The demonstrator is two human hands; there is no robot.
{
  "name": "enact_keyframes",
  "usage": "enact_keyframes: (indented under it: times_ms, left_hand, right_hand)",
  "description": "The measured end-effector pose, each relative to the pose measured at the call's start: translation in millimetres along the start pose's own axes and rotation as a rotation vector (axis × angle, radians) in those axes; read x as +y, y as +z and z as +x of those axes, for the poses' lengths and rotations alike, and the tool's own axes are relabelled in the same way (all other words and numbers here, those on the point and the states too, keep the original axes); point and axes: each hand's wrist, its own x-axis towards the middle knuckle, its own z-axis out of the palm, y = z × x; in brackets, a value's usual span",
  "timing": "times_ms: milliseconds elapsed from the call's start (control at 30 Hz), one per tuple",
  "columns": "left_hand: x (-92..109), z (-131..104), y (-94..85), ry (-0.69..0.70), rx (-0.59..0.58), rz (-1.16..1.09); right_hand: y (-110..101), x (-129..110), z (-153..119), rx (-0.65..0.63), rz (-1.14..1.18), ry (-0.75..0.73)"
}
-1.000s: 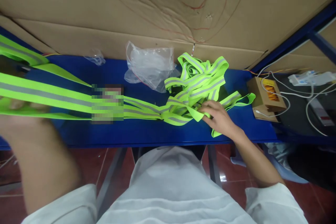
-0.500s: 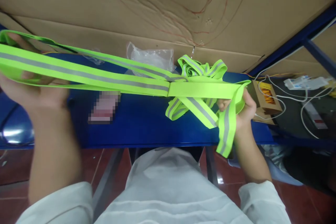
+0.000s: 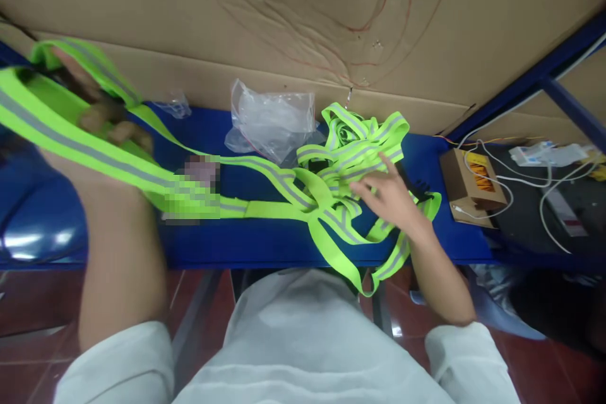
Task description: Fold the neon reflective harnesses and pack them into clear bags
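Observation:
Neon green straps with a grey stripe point(image 3: 89, 150) loop around my left hand point(image 3: 111, 129), raised at the left; its fingers curl inside the loop. From there the straps run rightward, sagging, to a tangled heap point(image 3: 350, 151) on the blue table. Over the right part of the heap is my right hand point(image 3: 386, 192), fingers spread, with nothing gripped between them. A strap end hangs past the table's front edge below it. Black pieces, perhaps buckles, show just right of my right hand.
Clear plastic bags point(image 3: 274, 117) lie at the back of the blue table point(image 3: 265, 249). A pixelated item point(image 3: 201, 170) sits behind the straps. Right: an open cardboard box point(image 3: 466, 183), white cables and a power strip point(image 3: 549, 154). Cardboard point(image 3: 284, 19) covers the back.
My right hand has let go of the strap and moved left over the heap. My left hand has shifted slightly right. The straps, taut before, now sag onto the table.

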Motion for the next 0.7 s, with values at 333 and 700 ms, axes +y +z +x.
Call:
enact_keyframes:
  times_ms: [333,700]
  left_hand:
    - [-40.2,22.4,-26.1,-0.176,0.093,0.294]
    - [-42.1,5.6,-3.9,-0.250,-0.036,0.228]
  right_hand:
    - [46.9,89.2,179.0,0.123,0.148,0.184]
    - [51.7,102.6,209.7,0.286,0.439,0.300]
